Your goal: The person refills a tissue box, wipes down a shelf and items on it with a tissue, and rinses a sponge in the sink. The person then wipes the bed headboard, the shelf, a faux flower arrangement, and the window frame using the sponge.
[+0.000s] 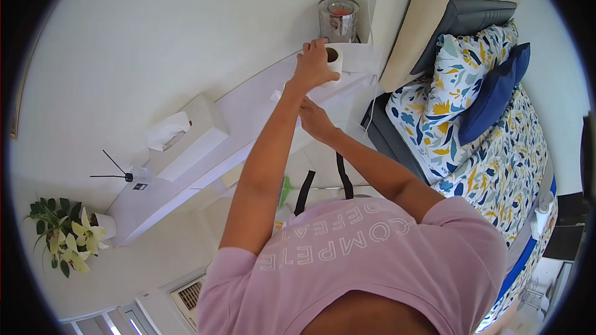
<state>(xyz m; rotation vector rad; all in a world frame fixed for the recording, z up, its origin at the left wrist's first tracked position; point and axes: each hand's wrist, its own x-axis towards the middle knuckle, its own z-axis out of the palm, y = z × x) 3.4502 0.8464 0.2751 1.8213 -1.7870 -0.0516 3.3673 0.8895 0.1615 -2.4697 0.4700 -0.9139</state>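
A white paper roll [336, 69] with a brown core stands on the white shelf [248, 105]. Around its near side curves my left hand [313, 65], thumb and fingers gripping it. Below the left wrist is my right hand [318, 121], its fingers pressed together and partly hidden behind the left forearm. A small white piece [277, 95] shows on the other side of that forearm; whether the right hand holds it is unclear. Just behind the roll is a shiny silver container [339, 20] with something red inside.
Along the shelf are a white tissue box [189, 139], a reed diffuser [139, 178] and a potted plant with pale flowers [76, 242]. A bed with patterned bedding [490, 155] and a blue pillow [493, 102] is at right. A white cable [374, 102] hangs near the shelf's end.
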